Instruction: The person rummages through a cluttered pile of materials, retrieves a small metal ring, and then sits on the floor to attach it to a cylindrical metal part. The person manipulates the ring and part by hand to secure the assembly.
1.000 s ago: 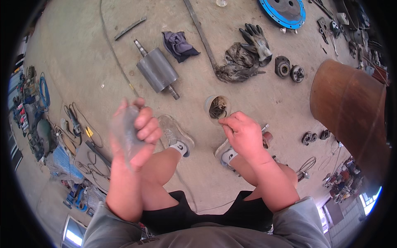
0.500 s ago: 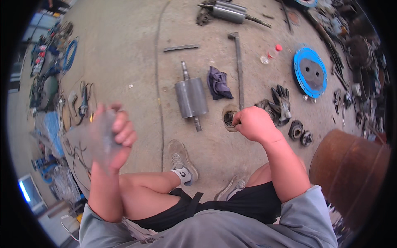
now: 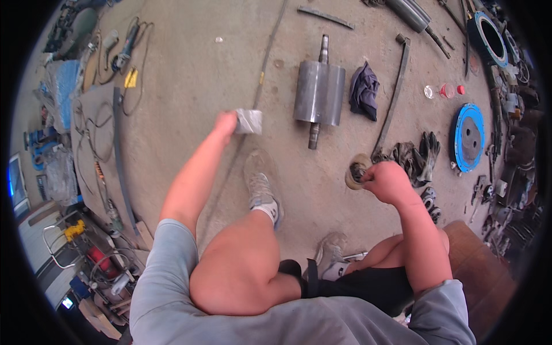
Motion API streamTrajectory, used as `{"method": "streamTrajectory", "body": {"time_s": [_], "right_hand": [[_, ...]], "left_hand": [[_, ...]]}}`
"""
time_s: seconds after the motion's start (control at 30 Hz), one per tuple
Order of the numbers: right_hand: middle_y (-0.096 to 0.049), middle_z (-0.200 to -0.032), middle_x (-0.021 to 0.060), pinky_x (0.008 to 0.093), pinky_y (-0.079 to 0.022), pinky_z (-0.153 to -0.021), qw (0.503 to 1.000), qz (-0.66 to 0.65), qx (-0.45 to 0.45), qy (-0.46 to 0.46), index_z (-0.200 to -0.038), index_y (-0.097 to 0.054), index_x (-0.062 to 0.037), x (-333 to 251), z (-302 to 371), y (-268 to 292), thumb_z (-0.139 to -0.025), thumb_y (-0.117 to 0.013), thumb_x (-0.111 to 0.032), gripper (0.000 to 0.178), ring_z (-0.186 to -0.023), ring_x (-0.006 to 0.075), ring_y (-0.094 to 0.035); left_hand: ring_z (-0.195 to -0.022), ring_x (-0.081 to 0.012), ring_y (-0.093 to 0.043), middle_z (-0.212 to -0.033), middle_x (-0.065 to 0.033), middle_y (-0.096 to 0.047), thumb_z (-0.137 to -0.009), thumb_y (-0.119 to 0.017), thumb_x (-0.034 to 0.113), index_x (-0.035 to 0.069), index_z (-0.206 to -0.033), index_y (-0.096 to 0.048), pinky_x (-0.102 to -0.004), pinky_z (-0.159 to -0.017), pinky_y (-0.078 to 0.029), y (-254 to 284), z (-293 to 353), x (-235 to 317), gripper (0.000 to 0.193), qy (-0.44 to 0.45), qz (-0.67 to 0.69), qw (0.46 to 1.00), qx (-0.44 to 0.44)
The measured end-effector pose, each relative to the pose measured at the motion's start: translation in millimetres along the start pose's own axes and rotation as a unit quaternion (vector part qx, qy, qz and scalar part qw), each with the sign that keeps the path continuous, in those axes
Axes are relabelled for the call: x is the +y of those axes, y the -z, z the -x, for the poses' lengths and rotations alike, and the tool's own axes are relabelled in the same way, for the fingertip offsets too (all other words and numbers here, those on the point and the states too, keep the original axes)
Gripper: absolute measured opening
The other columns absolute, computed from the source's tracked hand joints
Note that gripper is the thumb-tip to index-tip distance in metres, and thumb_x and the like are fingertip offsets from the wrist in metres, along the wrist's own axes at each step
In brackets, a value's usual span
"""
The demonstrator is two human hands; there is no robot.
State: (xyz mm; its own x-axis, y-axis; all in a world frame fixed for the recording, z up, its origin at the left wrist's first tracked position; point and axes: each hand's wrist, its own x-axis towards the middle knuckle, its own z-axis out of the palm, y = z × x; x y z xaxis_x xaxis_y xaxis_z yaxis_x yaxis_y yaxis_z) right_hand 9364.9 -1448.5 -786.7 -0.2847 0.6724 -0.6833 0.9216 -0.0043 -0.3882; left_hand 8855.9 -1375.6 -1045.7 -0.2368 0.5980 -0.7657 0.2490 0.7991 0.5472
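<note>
My left hand (image 3: pixel 226 122) is stretched forward over the floor, its fingers closed on a small silvery-grey sheet (image 3: pixel 250 122) that looks folded. To its right a grey steel cylinder with a shaft at each end (image 3: pixel 319 94) lies on the concrete. My right hand (image 3: pixel 386 178) is closed at the rim of a round tan container (image 3: pixel 350 176); its fingertips pinch the near right edge. Dark small pieces show inside it, too small to name. Beside that hand lie dark work gloves (image 3: pixel 426 158), and a crumpled dark purple cloth (image 3: pixel 364 92) is farther off.
A long flat metal bar (image 3: pixel 395 95) lies beyond the container. At the right are a blue-rimmed round plate (image 3: pixel 468 138), a red bottle cap (image 3: pixel 460 89) and a rusty drum (image 3: pixel 477 247). A cable (image 3: pixel 266 63) crosses the floor; power tools (image 3: pixel 123 54) lie left.
My view has turned leftward. My left hand has reached forward with the grey sheet, which was blurred and wider before and now looks compact. The right hand stays at the container.
</note>
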Motion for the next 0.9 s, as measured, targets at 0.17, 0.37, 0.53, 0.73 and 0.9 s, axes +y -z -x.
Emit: {"method": "streamTrajectory", "body": {"time_s": [0.17,0.37,0.53,0.73,0.9], "right_hand": [[-0.074,-0.094,0.0128,0.0454,-0.058,-0.079,0.992,-0.010,0.123,-0.028,-0.095,-0.082,-0.0176,29.7,-36.3,-100.8,-0.085,-0.074,-0.025,0.015,-0.089,0.0341,-0.072],[-0.072,-0.091,0.0076,0.0422,-0.058,-0.076,0.960,-0.072,0.266,-0.050,-0.097,-0.082,-0.0190,34.2,-48.6,-165.8,-0.085,-0.076,-0.024,0.014,-0.086,0.0309,-0.072],[-0.074,-0.093,0.0121,0.0414,-0.057,-0.076,0.963,-0.184,0.182,-0.077,-0.113,-0.078,-0.0148,22.8,-43.7,-136.4,-0.086,-0.077,-0.023,0.028,-0.085,0.0326,-0.071],[-0.069,-0.085,0.0099,0.0440,-0.057,-0.069,0.964,0.036,0.263,-0.019,-0.107,-0.077,-0.0165,30.6,-71.7,-126.8,-0.086,-0.074,-0.025,0.022,-0.080,0.0329,-0.071],[-0.072,-0.089,0.0066,0.0443,-0.058,-0.072,0.961,0.193,0.199,0.005,-0.091,-0.072,-0.0151,28.0,-93.9,-126.7,-0.086,-0.064,-0.014,0.010,-0.084,0.0289,-0.073]], "left_hand": [[-0.123,-0.0405,-0.062,-0.133,-0.0299,-0.062,-0.089,-0.062,0.018,-0.007,-0.138,-0.050,-0.0462,-0.105,-0.049,-36.9,25.6,26.4,0.057,-0.073,-0.099,0.970,0.208],[-0.136,-0.0441,-0.048,-0.142,-0.0320,-0.051,-0.087,-0.069,0.023,-0.004,-0.142,-0.049,-0.0471,-0.113,-0.042,-25.6,27.6,15.4,0.065,-0.069,-0.263,0.924,0.270],[-0.130,-0.0392,-0.053,-0.140,-0.0278,-0.054,-0.088,-0.073,0.027,-0.002,-0.141,-0.052,-0.0440,-0.111,-0.043,-31.9,60.9,22.0,0.064,-0.158,-0.155,0.942,0.251],[-0.114,-0.0230,-0.062,-0.126,-0.0153,-0.063,-0.092,-0.071,0.020,-0.002,-0.133,-0.059,-0.0352,-0.097,-0.051,-92.2,113.3,61.9,0.048,-0.203,0.081,0.972,0.090],[-0.105,-0.0166,-0.063,-0.122,-0.0102,-0.064,-0.095,-0.068,0.017,0.000,-0.130,-0.060,-0.0313,-0.087,-0.053,-112.0,165.0,89.0,0.039,-0.217,0.115,0.969,-0.011]]}}
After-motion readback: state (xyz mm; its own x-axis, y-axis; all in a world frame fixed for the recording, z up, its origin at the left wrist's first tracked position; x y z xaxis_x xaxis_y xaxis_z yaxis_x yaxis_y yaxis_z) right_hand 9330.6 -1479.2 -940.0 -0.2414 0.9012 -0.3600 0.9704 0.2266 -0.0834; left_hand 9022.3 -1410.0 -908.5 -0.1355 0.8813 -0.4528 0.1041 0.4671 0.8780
